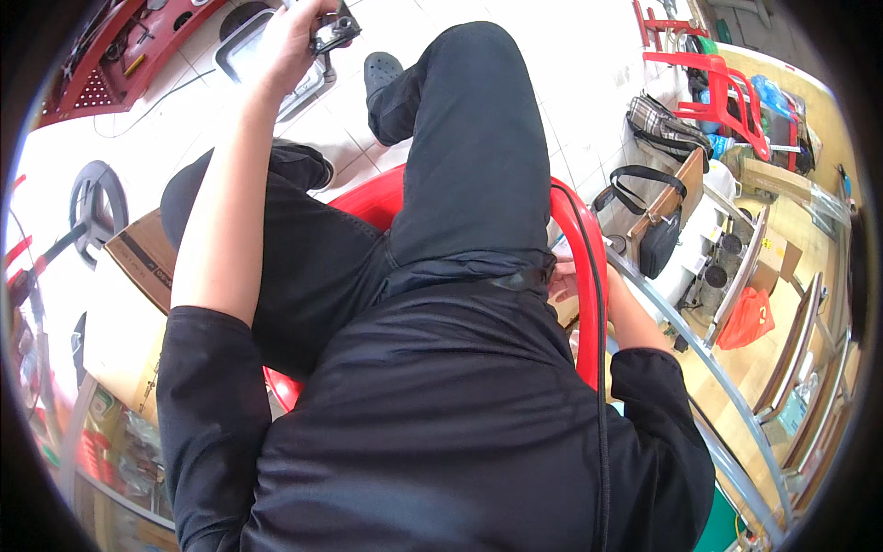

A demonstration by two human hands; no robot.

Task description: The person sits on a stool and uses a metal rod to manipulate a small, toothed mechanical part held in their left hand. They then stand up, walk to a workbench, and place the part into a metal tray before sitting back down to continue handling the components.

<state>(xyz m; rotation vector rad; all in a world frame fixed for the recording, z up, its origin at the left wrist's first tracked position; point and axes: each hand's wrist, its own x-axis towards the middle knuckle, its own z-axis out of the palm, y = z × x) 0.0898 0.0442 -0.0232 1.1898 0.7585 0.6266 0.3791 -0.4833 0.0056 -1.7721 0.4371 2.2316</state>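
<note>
My left hand [302, 37] reaches far forward at the top left, closed on a small black metal part [337, 33] that juts out to the right of its fingers. Below that hand, a grey-framed tray-like object [299, 97] is on the tiled floor. My right hand [563, 280] is low beside my right hip, partly covered by the arm of the red plastic chair [591, 304] I sit on. Its visible fingers look loosely apart near my trousers, with nothing seen in them. A thin black cable [602, 442] runs down over my clothes.
A red workshop stand [115, 87] with tools is at the far left, above a black wheel [97, 213] and a cardboard box [143, 258]. On the right are a metal rail [727, 373], a black bag [659, 244], an orange bag [747, 320] and red stools [727, 97].
</note>
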